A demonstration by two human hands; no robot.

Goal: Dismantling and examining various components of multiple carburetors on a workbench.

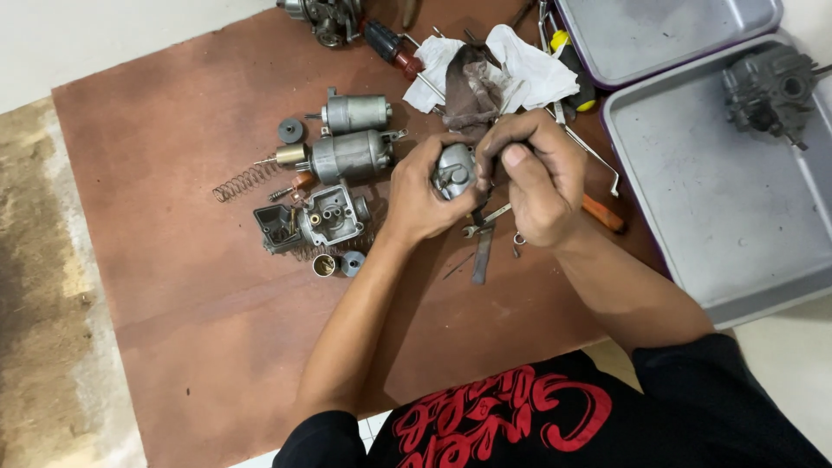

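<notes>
My left hand (419, 195) grips a small grey metal cover part (454, 170) over the brown board (191, 286). My right hand (539, 178) is closed against the same part from the right, thumb up; whatever its fingers pinch is hidden. Just below the hands lie a small wrench (484, 223) and a dark flat tool (481, 256).
Left of the hands lie a carburetor body (329, 217), two grey cylinders (354, 134), a spring (243, 182), and small round pieces. A dirty rag (494, 74) and screwdrivers lie behind. Two metal trays (719, 199) stand at right, one holding an engine part (767, 87).
</notes>
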